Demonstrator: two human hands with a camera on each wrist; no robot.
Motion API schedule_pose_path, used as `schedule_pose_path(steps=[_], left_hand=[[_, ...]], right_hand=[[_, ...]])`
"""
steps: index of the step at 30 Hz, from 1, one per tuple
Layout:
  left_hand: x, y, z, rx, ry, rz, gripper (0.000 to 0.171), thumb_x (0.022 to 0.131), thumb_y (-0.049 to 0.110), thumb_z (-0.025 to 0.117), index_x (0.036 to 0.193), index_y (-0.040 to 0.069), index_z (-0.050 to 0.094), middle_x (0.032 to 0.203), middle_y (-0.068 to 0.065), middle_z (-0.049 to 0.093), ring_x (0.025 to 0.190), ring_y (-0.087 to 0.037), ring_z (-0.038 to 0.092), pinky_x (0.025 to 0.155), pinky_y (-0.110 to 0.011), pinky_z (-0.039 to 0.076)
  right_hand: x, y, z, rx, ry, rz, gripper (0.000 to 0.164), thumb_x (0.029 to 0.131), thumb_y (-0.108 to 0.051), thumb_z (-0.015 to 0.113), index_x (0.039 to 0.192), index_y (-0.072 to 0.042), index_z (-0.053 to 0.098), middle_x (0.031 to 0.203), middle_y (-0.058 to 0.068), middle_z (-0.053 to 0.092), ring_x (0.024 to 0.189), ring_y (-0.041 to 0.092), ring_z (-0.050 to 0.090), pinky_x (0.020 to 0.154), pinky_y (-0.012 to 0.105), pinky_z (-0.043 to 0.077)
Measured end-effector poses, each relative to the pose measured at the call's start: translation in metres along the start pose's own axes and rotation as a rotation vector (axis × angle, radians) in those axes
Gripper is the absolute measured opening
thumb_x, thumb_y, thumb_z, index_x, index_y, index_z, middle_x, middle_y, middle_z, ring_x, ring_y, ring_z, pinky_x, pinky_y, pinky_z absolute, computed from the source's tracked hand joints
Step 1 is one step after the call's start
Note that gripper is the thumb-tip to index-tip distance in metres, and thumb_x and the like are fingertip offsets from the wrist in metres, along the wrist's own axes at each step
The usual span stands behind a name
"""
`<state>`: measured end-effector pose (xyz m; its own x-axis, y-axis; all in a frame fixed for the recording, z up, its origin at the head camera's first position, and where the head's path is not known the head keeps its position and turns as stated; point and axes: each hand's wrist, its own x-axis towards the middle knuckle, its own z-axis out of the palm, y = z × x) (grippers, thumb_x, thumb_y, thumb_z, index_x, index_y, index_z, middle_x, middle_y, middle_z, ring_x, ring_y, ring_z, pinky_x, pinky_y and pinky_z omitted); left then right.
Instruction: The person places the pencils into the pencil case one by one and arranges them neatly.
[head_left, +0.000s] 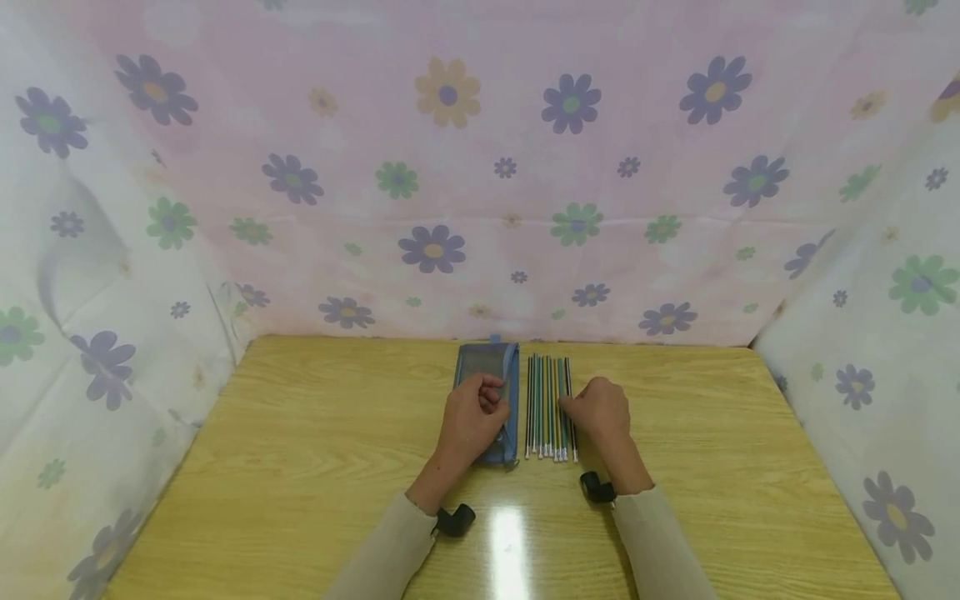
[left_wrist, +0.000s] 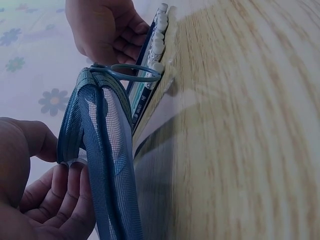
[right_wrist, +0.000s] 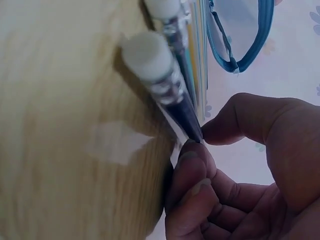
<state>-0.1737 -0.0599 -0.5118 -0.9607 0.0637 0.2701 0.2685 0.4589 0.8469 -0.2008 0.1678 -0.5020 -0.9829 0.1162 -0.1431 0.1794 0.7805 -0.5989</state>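
A blue mesh zip pouch (head_left: 480, 360) lies on the table, its zipper side raised and gaping in the left wrist view. My left hand (head_left: 471, 421) is over it, thumb and fingers pinching the edge of the opening (left_wrist: 70, 135). To the right of the pouch, several pencils (head_left: 546, 408) lie side by side, their white eraser ends toward me. My right hand (head_left: 603, 408) pinches the rightmost dark pencil (right_wrist: 184, 115) between thumb and fingers. That pencil's white eraser (right_wrist: 146, 55) is close to the camera in the right wrist view.
The wood-grain table (head_left: 315, 450) carries the pouch and pencils near its back edge. Flower-printed cloth (head_left: 510, 192) hangs behind the table and along both sides. A ring pull (left_wrist: 132, 72) hangs from the pouch's near corner. Black wrist cameras (head_left: 456, 521) are on both wrists.
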Motion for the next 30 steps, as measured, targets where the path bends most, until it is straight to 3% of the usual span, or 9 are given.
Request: schedule_pose_path(steps=[15, 24, 30], left_hand=[[0.001, -0.002, 0.001, -0.009, -0.002, -0.018, 0.026, 0.092, 0.002, 0.072, 0.118, 0.001, 0.073, 0.088, -0.001, 0.068, 0.076, -0.012, 0.066, 0.069, -0.028, 0.057], [0.001, -0.002, 0.0, -0.018, -0.006, -0.02, 0.026, 0.092, 0.002, 0.072, 0.118, 0.0, 0.073, 0.088, -0.001, 0.068, 0.075, -0.012, 0.066, 0.069, -0.027, 0.057], [0.001, -0.002, 0.0, -0.024, -0.01, -0.02, 0.026, 0.092, 0.002, 0.072, 0.119, 0.0, 0.072, 0.088, -0.001, 0.068, 0.076, -0.013, 0.067, 0.069, -0.028, 0.058]], right_hand=[[-0.005, -0.006, -0.006, 0.064, 0.001, -0.029, 0.059, 0.094, -0.028, 0.078, 0.045, -0.018, 0.046, 0.043, -0.008, 0.033, 0.038, 0.009, 0.028, 0.038, 0.025, 0.026], [-0.007, -0.01, -0.008, 0.094, -0.016, -0.031, 0.052, 0.094, -0.027, 0.079, 0.049, -0.012, 0.059, 0.044, -0.004, 0.043, 0.04, 0.012, 0.037, 0.043, 0.028, 0.036], [-0.008, -0.013, -0.009, 0.109, -0.03, -0.032, 0.046, 0.093, -0.026, 0.079, 0.052, -0.008, 0.064, 0.045, -0.004, 0.046, 0.042, 0.012, 0.037, 0.044, 0.027, 0.034]])
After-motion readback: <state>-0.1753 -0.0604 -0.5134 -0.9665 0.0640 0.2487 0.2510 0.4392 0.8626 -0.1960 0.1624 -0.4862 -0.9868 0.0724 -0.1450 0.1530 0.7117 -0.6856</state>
